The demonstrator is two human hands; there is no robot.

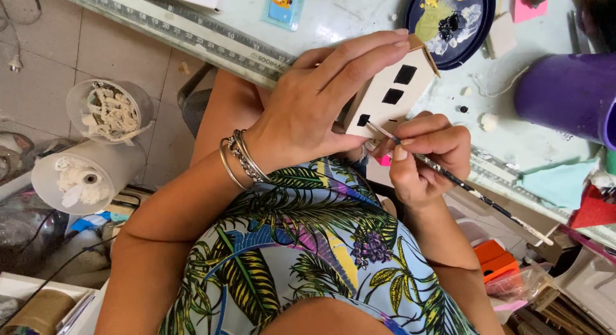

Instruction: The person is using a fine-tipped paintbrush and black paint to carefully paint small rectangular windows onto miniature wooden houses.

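My left hand (321, 97) grips a small cream model house (391, 94) with black square windows, fingers laid along its upper edge, thumb underneath. My right hand (427, 155) pinches a thin paintbrush (475, 192) like a pen; its tip touches the house's lower left window. The brush handle runs down to the right. Silver bracelets (240, 158) ring my left wrist. The house sits above the table edge, close to my chest.
A dark round palette (452, 24) with yellow, white and black paint lies on the pale table (346, 14). A purple cup (568, 91) stands at right. A long ruler (192, 33) runs along the table edge. Two clear containers (96, 149) sit on the floor at left.
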